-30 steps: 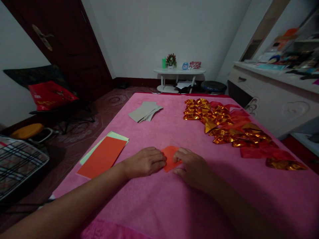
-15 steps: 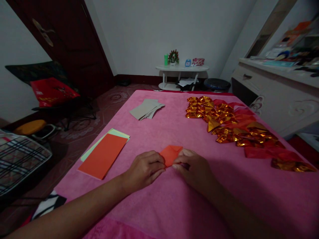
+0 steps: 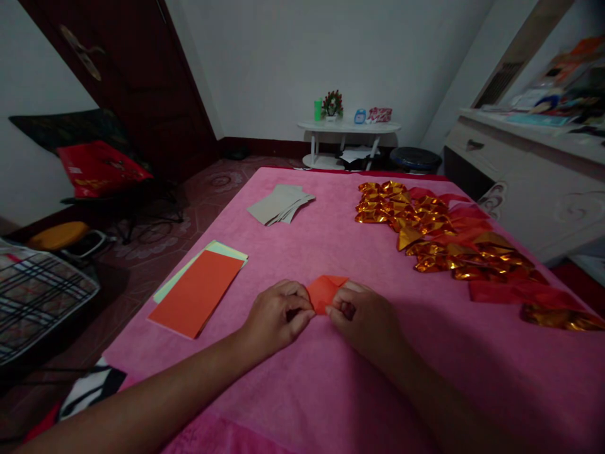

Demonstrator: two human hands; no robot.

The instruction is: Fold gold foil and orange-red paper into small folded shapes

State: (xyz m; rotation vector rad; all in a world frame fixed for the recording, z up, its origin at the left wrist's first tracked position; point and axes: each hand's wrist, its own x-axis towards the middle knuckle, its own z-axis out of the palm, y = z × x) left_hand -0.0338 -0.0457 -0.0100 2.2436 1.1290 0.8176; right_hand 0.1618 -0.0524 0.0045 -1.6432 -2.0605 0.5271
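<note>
A small folded piece of orange paper [image 3: 326, 292] lies on the pink cloth between my two hands. My left hand [image 3: 278, 312] pinches its left edge between thumb and fingers. On the opposite side, my right hand [image 3: 366, 315] grips the right edge, thumb pressed near the lower corner and curled fingers covering part of it. A crease runs across the paper's upper right. To the left lies a stack of long orange paper sheets [image 3: 198, 293], with pale green sheets [image 3: 222, 250] showing from under it.
Grey paper pieces [image 3: 281, 205] lie fanned out at the far left of the pink-covered table [image 3: 293, 391]. Rows of shiny gold and red folded pieces [image 3: 425, 217] spread along the right. Beyond stand a small white table [image 3: 350, 127], a cabinet [image 3: 534, 164] and a chair with a red bag [image 3: 101, 169].
Both hands keep hold of the orange paper and have shifted only slightly. My right fingers look more curled at its edge. The view has tilted a little.
</note>
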